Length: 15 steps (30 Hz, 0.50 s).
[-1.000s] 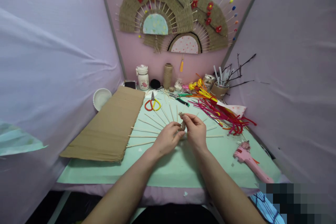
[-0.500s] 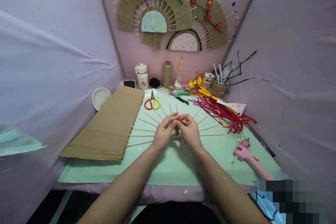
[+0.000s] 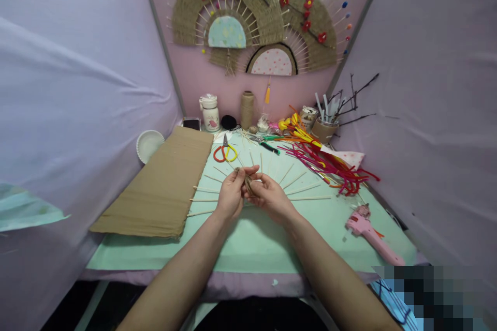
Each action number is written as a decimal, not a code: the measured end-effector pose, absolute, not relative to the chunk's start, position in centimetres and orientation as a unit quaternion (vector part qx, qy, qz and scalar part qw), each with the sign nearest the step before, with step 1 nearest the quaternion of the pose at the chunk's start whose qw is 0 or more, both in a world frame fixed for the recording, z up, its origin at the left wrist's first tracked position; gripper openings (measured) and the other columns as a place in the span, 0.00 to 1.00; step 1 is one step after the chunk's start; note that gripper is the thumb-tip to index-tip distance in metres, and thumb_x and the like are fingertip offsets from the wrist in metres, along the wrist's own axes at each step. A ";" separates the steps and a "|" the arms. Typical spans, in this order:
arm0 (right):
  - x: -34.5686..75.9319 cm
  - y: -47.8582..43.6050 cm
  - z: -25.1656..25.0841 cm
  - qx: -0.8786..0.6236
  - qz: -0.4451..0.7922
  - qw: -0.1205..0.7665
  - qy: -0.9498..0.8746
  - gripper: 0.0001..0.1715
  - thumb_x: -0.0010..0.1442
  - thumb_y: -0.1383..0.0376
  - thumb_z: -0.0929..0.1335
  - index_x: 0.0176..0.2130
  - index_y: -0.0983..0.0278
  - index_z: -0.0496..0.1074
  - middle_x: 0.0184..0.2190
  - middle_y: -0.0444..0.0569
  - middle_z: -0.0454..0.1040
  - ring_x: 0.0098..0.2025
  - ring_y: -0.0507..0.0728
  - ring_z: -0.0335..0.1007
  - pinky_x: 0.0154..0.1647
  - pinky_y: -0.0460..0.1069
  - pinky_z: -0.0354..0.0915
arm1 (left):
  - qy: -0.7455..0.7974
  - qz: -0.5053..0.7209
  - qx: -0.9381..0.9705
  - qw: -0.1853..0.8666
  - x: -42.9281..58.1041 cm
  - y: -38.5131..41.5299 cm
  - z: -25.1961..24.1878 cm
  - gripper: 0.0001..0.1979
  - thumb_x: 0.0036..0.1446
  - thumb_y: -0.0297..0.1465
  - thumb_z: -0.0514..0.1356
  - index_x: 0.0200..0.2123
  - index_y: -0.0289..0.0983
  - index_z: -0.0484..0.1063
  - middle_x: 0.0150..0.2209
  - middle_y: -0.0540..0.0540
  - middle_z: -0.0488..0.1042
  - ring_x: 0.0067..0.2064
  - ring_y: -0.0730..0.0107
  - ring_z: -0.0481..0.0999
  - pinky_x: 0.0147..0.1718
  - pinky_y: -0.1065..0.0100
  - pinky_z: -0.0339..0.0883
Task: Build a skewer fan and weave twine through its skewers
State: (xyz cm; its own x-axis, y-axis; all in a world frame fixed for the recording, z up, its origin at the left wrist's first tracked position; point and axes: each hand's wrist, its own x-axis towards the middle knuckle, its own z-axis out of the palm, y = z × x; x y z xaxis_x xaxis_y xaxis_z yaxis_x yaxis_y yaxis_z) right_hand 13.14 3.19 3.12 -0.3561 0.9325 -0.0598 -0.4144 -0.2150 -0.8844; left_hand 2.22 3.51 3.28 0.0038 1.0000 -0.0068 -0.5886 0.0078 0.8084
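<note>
The twine bundle is pinched between the left hand and right hand, equally near both; its long axis appears roughly upright.

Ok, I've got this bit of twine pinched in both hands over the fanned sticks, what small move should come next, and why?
Probably lower the twine to where the fanned sticks converge, just under your hands. Your left hand and right hand both pinch it above that spot, and the visible sticks carry no twine.
</note>
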 end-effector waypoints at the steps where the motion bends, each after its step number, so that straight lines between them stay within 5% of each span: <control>1: 13.1 3.2 3.1 -0.324 0.697 0.479 -0.424 0.17 0.47 0.58 0.75 0.33 0.63 0.67 0.27 0.44 0.75 0.25 0.48 0.68 0.27 0.44 0.62 | 0.318 0.632 0.311 0.634 2.1 3.6 3.3 0.18 0.49 0.43 0.65 0.33 0.34 0.74 0.38 0.41 0.79 0.28 0.74 0.74 0.21 0.74 0.61; 7: 12.6 3.3 2.7 -0.392 0.612 0.497 -0.473 0.11 0.47 0.62 0.72 0.27 0.65 0.69 0.22 0.43 0.74 0.21 0.48 0.65 0.23 0.44 0.60 | 0.286 0.641 0.239 0.671 1.8 3.8 3.5 0.13 0.55 0.39 0.62 0.30 0.36 0.66 0.25 0.51 0.72 0.28 0.73 0.73 0.25 0.73 0.63; 11: 12.4 3.3 2.0 -0.432 0.549 0.473 -0.537 0.08 0.48 0.63 0.71 0.28 0.65 0.70 0.18 0.41 0.72 0.21 0.50 0.66 0.24 0.45 0.62 | 0.275 0.656 0.168 0.682 1.2 4.2 3.6 0.13 0.64 0.34 0.53 0.27 0.36 0.63 0.16 0.59 0.55 0.18 0.81 0.58 0.32 0.72 0.66; 15: 12.7 3.6 1.1 -0.450 0.473 0.459 -0.603 0.11 0.47 0.64 0.72 0.34 0.64 0.71 0.23 0.42 0.74 0.25 0.52 0.69 0.29 0.47 0.64 | 0.265 0.691 0.071 0.669 -0.2 4.9 4.2 0.17 0.67 0.30 0.44 0.25 0.36 0.60 0.15 0.59 0.48 0.16 0.82 0.50 0.27 0.77 0.62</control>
